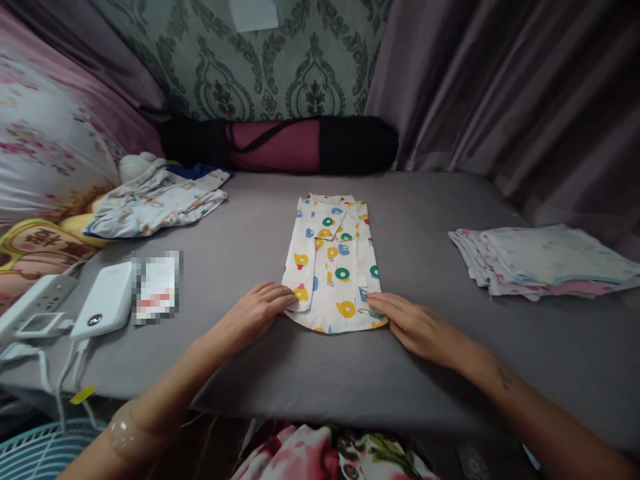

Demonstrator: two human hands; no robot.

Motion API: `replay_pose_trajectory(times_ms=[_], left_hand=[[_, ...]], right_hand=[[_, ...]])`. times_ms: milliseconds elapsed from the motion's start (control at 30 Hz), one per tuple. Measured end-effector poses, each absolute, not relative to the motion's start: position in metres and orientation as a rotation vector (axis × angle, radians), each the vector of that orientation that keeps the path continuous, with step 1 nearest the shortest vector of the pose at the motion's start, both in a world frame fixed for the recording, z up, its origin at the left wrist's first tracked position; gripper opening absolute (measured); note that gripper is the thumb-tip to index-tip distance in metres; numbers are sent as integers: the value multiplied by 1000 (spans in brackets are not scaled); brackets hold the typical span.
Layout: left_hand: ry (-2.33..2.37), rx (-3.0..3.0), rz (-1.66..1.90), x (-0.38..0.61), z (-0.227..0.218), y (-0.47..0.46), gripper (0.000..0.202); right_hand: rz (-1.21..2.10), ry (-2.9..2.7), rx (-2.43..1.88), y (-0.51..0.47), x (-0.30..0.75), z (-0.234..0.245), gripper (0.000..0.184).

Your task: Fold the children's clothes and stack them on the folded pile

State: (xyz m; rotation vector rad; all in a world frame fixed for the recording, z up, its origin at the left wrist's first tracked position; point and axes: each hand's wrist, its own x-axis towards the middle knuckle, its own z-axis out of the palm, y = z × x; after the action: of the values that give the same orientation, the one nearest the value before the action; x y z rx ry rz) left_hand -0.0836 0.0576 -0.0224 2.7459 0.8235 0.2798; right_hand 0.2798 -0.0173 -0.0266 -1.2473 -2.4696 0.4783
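Note:
A small white shirt with yellow, blue, green and red prints lies flat on the grey sheet, collar end away from me. Its sides and sleeves are folded inward over the body, and a curved hem faces me. My left hand grips the lower left edge beside a sleeve end, fingers together on top. At the lower right corner, my right hand holds the other edge, its fingertips over the cloth. Both thumbs are mostly hidden.
Folded cloths are stacked at the right. At the left lie crumpled clothes, a white power bank, a power strip and a blurred packet. A long black and maroon bag rests along the wall.

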Motion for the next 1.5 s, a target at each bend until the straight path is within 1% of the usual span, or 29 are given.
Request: replay_pose_trajectory(times_ms=[200, 367, 533, 667, 800, 933, 1033, 1133, 1233, 1333, 1500], left_hand=[[953, 2495, 528, -86, -26, 71, 29], [1214, 2231, 673, -76, -19, 77, 28], [1409, 1998, 719, -62, -22, 94, 34], [1486, 1919, 653, -51, -27, 106, 38], [1584, 2000, 604, -43, -30, 110, 33], [1636, 2116, 605, -46, -39, 110, 32], [1665, 2308, 677, -52, -44, 109, 34], [1551, 2531, 742, -47, -41, 105, 37], [1355, 2668, 653, -27, -37, 99, 41], [1431, 2670, 492, 0, -38, 96, 49], [1569, 2620, 228, 23, -48, 104, 55]], right_hand=[[531, -2284, -1276, -2, 278, -30, 38], [638, -2051, -1374, 16, 272, -22, 28], [686, -1904, -1545, 39, 269, -23, 31], [533, -1870, -1703, 56, 266, -34, 32], [318, -1886, -1875, 60, 263, -42, 33], [244, -1979, -1960, 53, 262, -42, 37], [167, -2039, -1998, 47, 260, -36, 38], [29, -2162, -1891, 44, 251, -29, 43], [9, -2460, -1551, 47, 234, -24, 49], [55, -2662, -1330, 54, 218, -25, 54], [153, -2734, -1254, 68, 210, -36, 57]])
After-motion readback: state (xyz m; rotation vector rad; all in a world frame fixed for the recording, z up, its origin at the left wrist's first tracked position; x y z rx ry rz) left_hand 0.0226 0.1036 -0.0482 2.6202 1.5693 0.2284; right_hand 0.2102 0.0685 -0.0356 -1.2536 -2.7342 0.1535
